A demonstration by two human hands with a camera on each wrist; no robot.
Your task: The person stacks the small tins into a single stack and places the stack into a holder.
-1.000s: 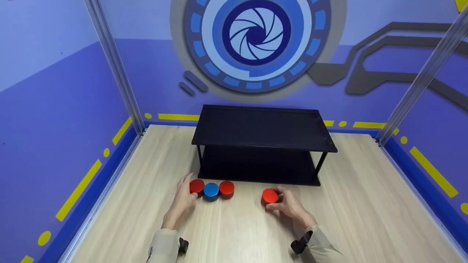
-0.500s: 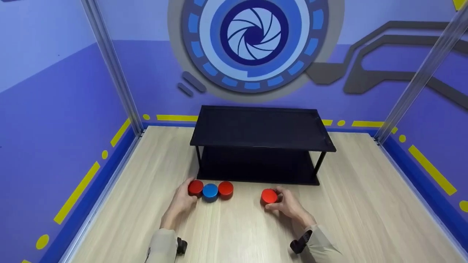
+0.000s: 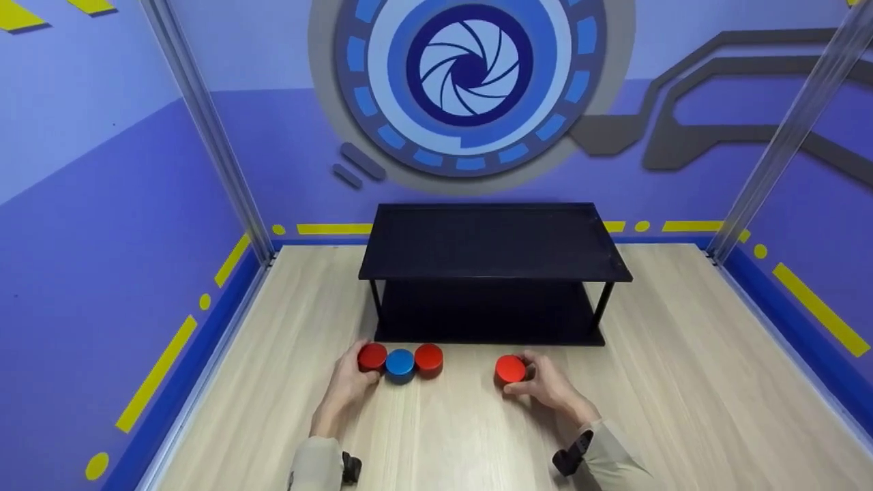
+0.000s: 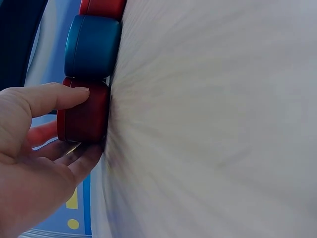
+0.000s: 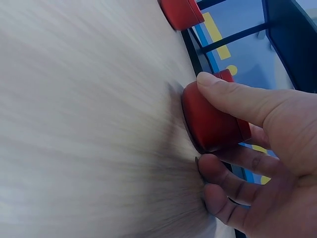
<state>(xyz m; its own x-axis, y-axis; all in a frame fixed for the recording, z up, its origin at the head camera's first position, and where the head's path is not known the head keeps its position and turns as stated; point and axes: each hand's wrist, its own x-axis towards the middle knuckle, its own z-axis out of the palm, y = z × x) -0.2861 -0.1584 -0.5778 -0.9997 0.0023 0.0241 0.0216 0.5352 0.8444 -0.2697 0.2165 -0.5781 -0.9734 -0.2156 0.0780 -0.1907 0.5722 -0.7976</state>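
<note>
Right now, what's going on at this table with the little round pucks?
A person works with both bare hands on a wooden table. The left hand grips the leftmost red puck, the end of a touching row with a blue puck and another red puck. The right hand grips a separate red puck, which stands apart to the right. All four pucks rest on the tabletop, just in front of a black two-tier shelf.
</note>
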